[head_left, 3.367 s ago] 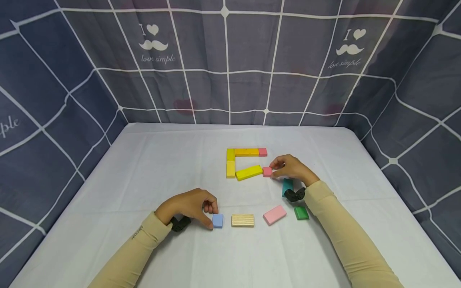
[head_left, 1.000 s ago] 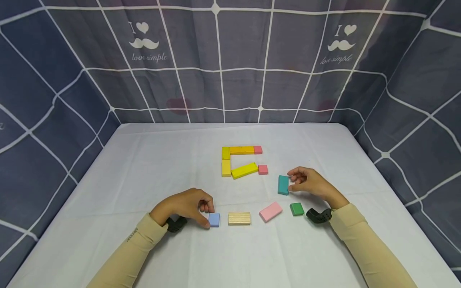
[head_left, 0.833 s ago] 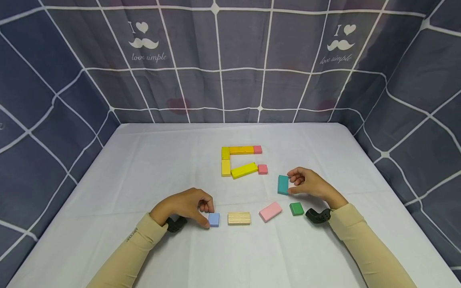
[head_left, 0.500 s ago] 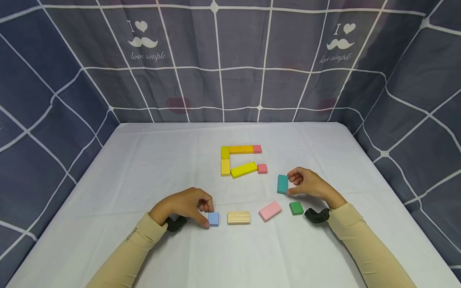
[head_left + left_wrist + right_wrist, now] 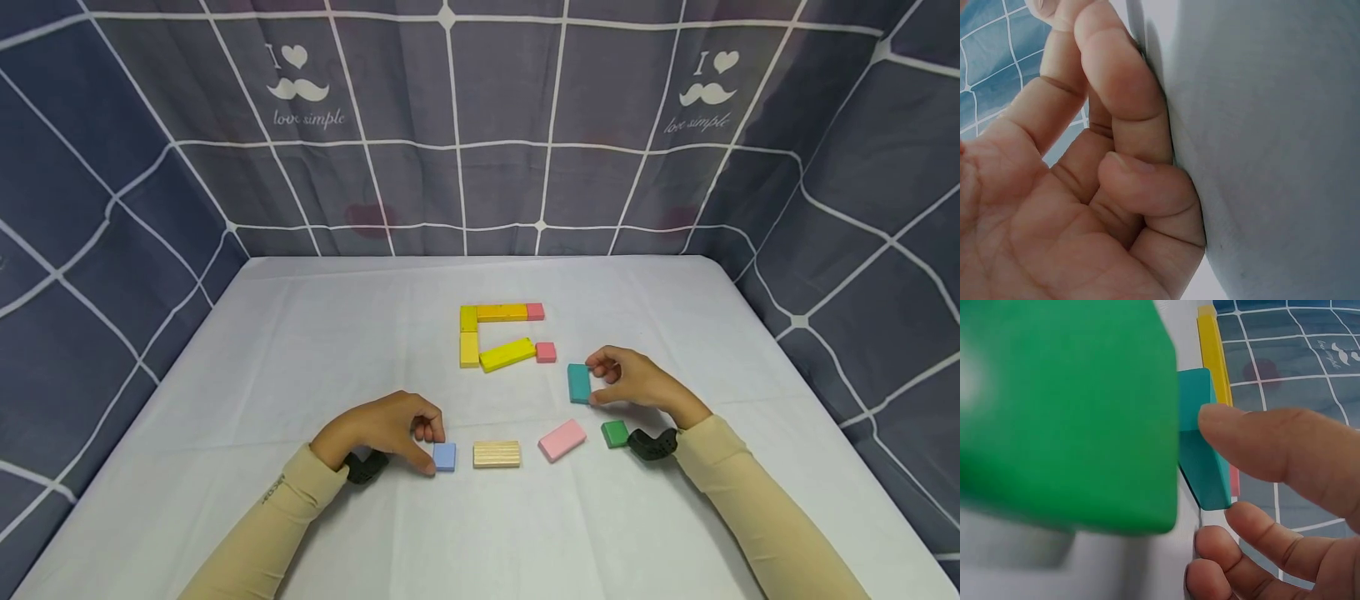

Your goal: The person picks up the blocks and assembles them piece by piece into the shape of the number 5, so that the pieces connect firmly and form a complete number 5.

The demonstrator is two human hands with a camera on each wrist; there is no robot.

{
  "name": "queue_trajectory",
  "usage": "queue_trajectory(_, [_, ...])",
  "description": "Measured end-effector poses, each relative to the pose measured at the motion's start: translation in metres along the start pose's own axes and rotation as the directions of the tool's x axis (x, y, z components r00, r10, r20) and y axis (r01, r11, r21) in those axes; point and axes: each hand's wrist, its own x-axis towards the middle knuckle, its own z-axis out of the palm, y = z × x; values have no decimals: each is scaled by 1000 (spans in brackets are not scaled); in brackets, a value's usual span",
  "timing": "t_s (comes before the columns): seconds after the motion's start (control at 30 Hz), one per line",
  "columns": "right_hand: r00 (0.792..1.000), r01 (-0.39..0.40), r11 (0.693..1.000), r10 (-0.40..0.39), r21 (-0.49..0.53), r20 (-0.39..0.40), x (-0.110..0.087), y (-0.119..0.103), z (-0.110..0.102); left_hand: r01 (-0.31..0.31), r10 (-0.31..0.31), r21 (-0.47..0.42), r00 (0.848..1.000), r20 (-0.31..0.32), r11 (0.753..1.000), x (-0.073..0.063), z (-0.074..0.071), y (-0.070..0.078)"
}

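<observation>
In the head view my right hand (image 5: 633, 379) holds the teal block (image 5: 579, 384) by its right side, flat on the table. The right wrist view shows the thumb (image 5: 1241, 434) at one corner of this block and the index fingertip at the other. A light blue square block (image 5: 445, 457) lies beside the thumb of my left hand (image 5: 393, 425). That hand rests on the cloth, fingers loosely bent with nothing between them. In the left wrist view its fingers (image 5: 1129, 81) lean against the white cloth, and the blue block is hidden.
Yellow and orange blocks (image 5: 502, 312) form a bracket shape with a red block (image 5: 535, 312) and another red block (image 5: 546, 352) at its right ends. A ridged wooden block (image 5: 497, 454), pink block (image 5: 562, 440) and green block (image 5: 615, 434) lie nearer. Grey checked curtains surround the white table.
My right hand has left the lower red block, come back to the teal block and slid it a little left. The left hand stays in place beside the blue block.
</observation>
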Motion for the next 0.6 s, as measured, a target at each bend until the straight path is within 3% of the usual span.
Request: queue_trajectory(0.6, [999,-19,995,24,-100,49,15,-12,3,3,-3,-2,1000,3,1000,-1,-1,2])
